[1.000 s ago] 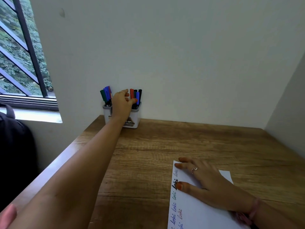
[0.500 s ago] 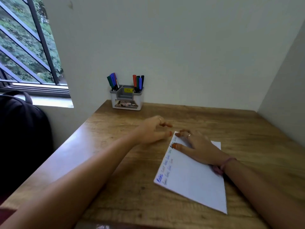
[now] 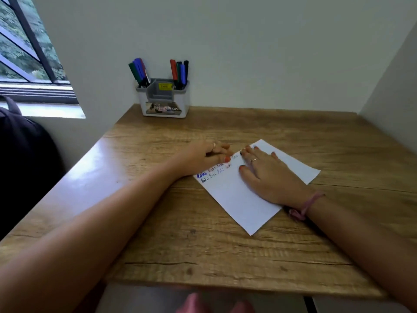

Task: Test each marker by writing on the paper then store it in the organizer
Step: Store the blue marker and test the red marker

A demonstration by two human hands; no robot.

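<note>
A white sheet of paper (image 3: 237, 195) lies tilted on the wooden table (image 3: 180, 233), with several small coloured test words (image 3: 212, 173) along its left edge. My right hand (image 3: 268, 175) presses flat on the sheet, fingers spread. At the paper's left edge rests my left hand (image 3: 203, 155), fingers loosely curled, with no marker visible in it. The grey and white organizer (image 3: 163, 102) stands against the back wall. Green, blue and red markers (image 3: 138, 71) lean in its left compartment, and red, green, blue and black markers (image 3: 179, 71) stand in its right one.
A dark bag (image 3: 24, 154) sits left of the table under a barred window (image 3: 27, 53). Walls close the table at the back and right. The table's front edge (image 3: 203, 288) runs near the bottom of the view.
My left hand drew back from the organizer to the paper's left edge and holds nothing. My right hand stayed flat on the sheet. The view tilted downward.
</note>
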